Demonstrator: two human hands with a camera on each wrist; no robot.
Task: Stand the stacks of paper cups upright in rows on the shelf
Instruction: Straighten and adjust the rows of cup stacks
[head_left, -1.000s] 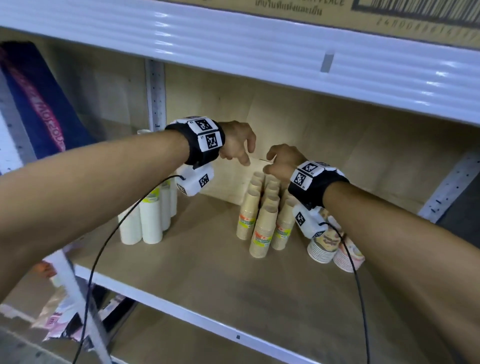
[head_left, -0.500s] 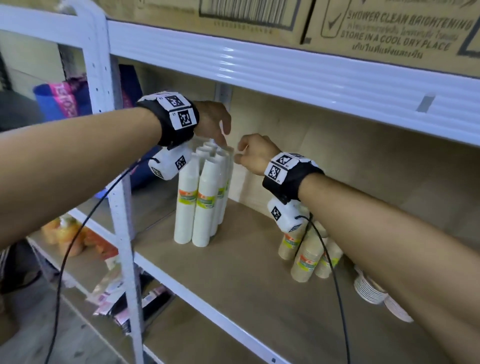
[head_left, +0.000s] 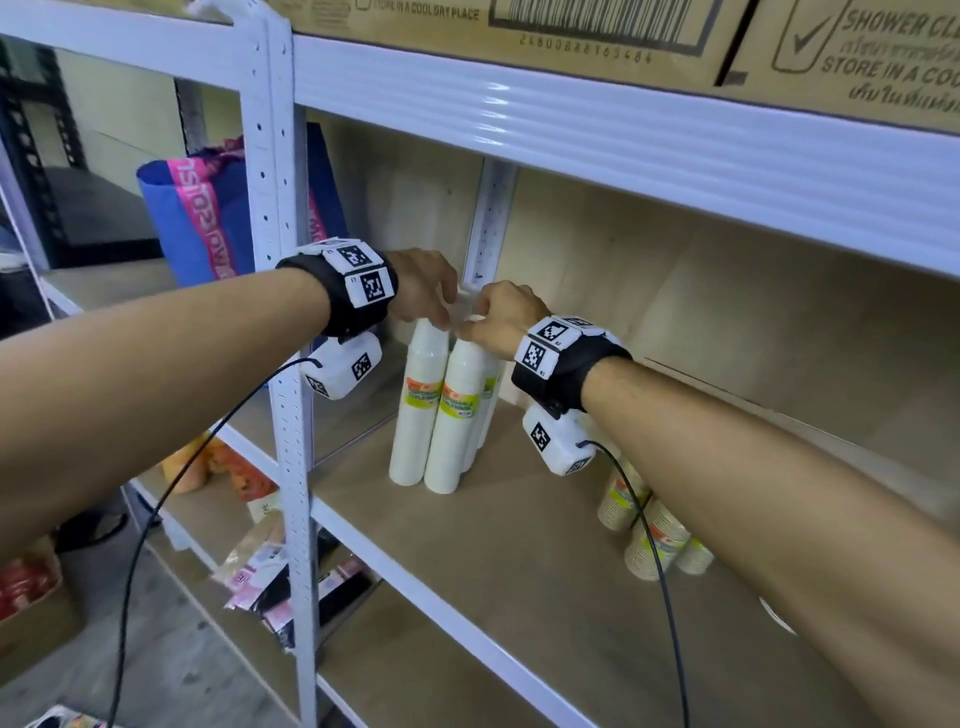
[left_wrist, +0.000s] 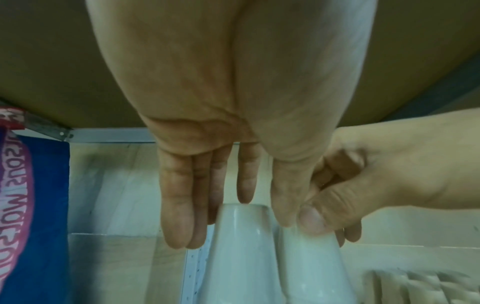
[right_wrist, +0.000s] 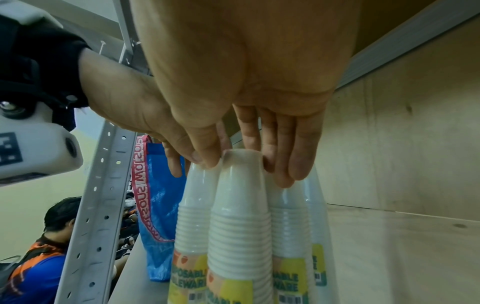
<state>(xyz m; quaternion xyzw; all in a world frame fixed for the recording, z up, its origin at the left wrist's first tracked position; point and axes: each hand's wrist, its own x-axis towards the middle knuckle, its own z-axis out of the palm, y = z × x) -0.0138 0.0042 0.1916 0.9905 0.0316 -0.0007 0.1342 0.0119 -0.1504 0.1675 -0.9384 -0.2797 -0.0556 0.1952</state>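
Several tall white cup stacks (head_left: 444, 410) in clear wrap stand upright together at the left end of the wooden shelf (head_left: 519, 571). My left hand (head_left: 441, 317) holds the top of the left front stack (left_wrist: 241, 257) between thumb and fingers. My right hand (head_left: 470, 330) grips the top of the neighbouring front stack (right_wrist: 239, 222), thumb on one side and fingers (right_wrist: 293, 164) on the other. The two thumbs touch. Shorter brown cup stacks (head_left: 654, 540) stand further right, partly hidden by my right arm.
A white perforated post (head_left: 283, 364) rises just left of the stacks, with a blue and pink bag (head_left: 208, 218) behind it. The upper shelf beam (head_left: 623, 145) carries cardboard boxes (head_left: 571, 31) close overhead. A person (right_wrist: 52, 236) sits beyond the rack.
My view has swung left from the brown stacks to the white ones. Both hands moved left with it and came down onto the tops of the white stacks.
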